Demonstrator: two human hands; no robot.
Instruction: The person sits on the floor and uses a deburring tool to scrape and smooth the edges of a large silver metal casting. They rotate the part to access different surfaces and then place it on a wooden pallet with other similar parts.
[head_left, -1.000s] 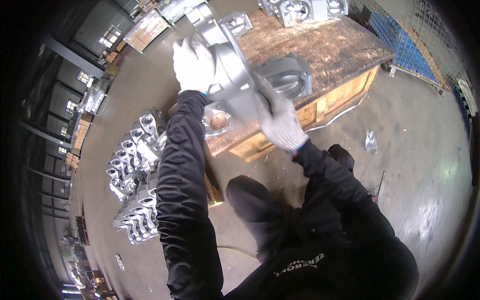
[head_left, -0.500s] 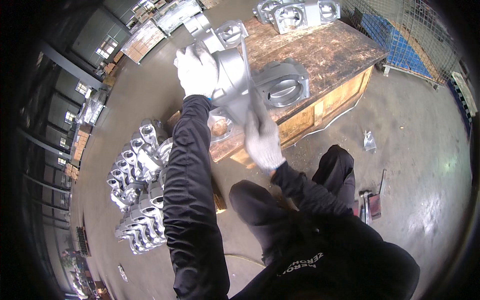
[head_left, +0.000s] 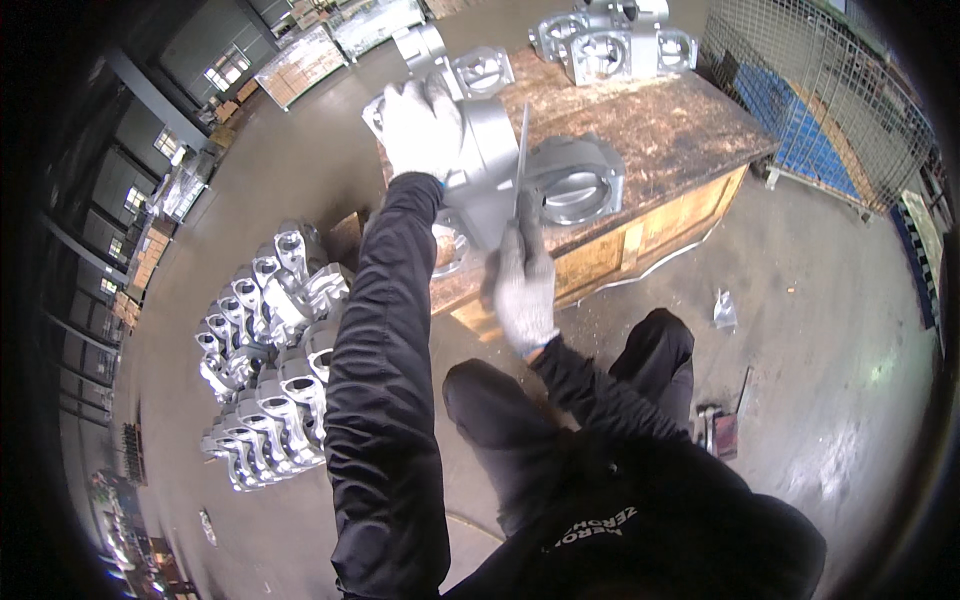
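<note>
Gloved in white, my left hand (head_left: 422, 128) is closed over the upper left of a large silver metal casting (head_left: 487, 145) and steadies it at the workbench. My right hand (head_left: 525, 285), also gloved, grips the handle of a long thin metal file (head_left: 523, 145). The blade points away from me along the casting's right edge; whether it touches cannot be made out. Just right of the file, another casting with a big round opening (head_left: 578, 190) lies on the wooden bench top (head_left: 670, 120).
More castings (head_left: 620, 50) stand at the bench's far edge. On the floor to the left are rows of silver castings (head_left: 270, 400). A wire mesh cage (head_left: 800, 100) stands at the far right. A plastic bag (head_left: 725, 310) and a hammer-like tool (head_left: 718, 430) lie on the floor at right.
My right hand has drawn slightly back toward me with the file, which now shows apart from the casting's upper rim. My left hand keeps its hold; the whole view has shifted a little.
</note>
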